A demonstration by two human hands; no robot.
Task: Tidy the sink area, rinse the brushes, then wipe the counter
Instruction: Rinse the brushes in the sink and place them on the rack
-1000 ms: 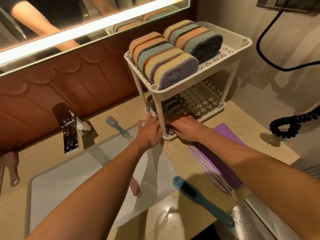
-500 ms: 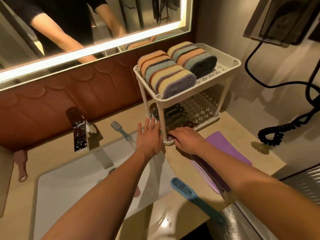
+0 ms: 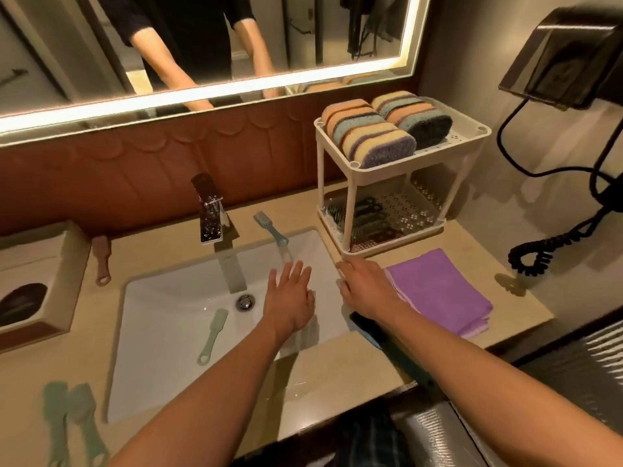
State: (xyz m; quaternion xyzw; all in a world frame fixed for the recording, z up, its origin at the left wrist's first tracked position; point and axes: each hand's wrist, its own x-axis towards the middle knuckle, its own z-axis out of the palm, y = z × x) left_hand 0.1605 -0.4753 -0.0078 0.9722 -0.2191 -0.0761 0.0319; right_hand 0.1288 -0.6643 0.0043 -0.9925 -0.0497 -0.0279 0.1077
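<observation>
**Now, left hand over the sink, right hand by the rack**

The left hand hovers palm down above the right part of the white sink, fingers straight and spread, holding nothing. The right hand is palm down over the beige counter, between the sink's right rim and the folded purple cloth. Its fingers stretch forward, slightly apart, with nothing in its grasp, and the fingertips end just short of the rack's front corner. Whether this hand touches the counter cannot be told.

Brushes are scattered about:
- A pale green brush lies inside the sink, left of the drain.
- A blue-grey brush rests on the counter behind the sink, right of the faucet, with its handle end at the rear rim.
- A pink brush lies on the counter left of the faucet, beside a tissue box.
- Two green brushes lie side by side near the counter's front left corner.
- A dark blue brush lies on the counter under the right forearm, partly hidden by it.
- Several dark brushes sit on the rack's lower shelf.

Striped sponges fill part of the rack's top shelf.
</observation>
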